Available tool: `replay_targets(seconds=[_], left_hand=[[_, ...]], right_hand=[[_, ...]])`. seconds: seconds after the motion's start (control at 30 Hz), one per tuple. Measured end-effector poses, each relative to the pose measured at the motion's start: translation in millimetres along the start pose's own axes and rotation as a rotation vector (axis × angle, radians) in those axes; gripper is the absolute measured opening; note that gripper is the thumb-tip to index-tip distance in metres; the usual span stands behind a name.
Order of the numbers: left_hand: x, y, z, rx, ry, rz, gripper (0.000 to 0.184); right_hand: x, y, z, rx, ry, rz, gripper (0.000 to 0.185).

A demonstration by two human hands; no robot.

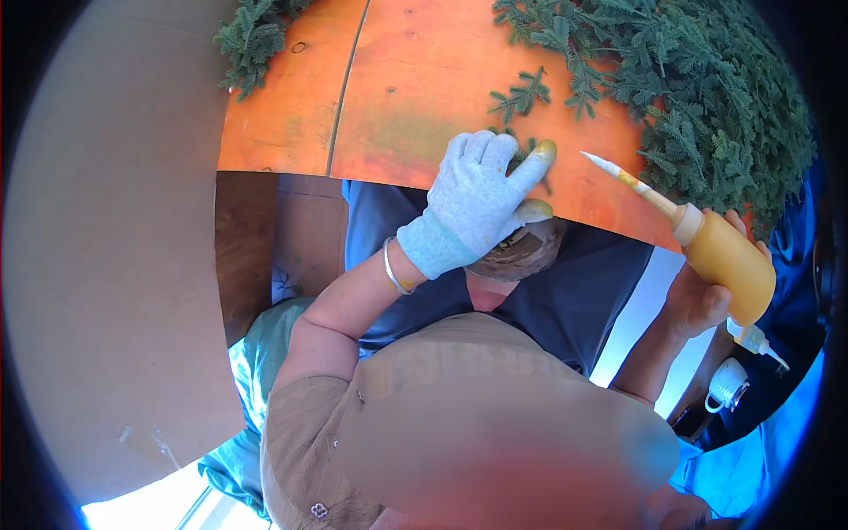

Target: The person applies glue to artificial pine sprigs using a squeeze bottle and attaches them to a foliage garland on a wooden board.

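Observation:
My left hand [477,190], in a pale grey knit glove with yellow-stained fingertips, is at the near edge of the orange wooden board [415,97]. Its thumb and forefinger are apart, and I see nothing gripped between them. Small green sprigs lie beside its fingers, partly covered by them; one loose sprig [521,95] is just beyond. Below the glove a round brown object [523,252] shows, its kind unclear. My bare right hand [707,296] is wrapped around a yellow squeeze bottle [729,265], whose long white nozzle points up and left over the board.
A large heap of evergreen sprigs [707,97] covers the board's right side; a smaller bunch [256,44] lies at its far left. Tall cardboard [115,247] stands at left. At lower right are a small nozzle bottle [751,336] and a white cup-like item [728,383].

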State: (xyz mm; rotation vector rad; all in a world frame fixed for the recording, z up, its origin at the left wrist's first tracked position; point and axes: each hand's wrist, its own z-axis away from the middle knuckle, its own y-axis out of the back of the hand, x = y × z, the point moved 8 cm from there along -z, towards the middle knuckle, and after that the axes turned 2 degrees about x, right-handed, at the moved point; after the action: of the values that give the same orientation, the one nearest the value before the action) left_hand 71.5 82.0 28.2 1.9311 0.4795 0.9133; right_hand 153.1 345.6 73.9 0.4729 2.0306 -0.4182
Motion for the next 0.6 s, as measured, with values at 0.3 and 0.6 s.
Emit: replay_targets(seconds=[0.3,0.6], left_hand=[[0.9,0.9,27.5,0.098,-0.117,-0.007,0.056],[-6.8,8.1,38.8,0.052,-0.183,-0.014,0.059]], right_hand=[[-2.9,13.9,5.0,0.042,0.023,-0.003,0.089],[-1.4,-11.2,27.5,-0.005,-0.009,0.034,0.09]])
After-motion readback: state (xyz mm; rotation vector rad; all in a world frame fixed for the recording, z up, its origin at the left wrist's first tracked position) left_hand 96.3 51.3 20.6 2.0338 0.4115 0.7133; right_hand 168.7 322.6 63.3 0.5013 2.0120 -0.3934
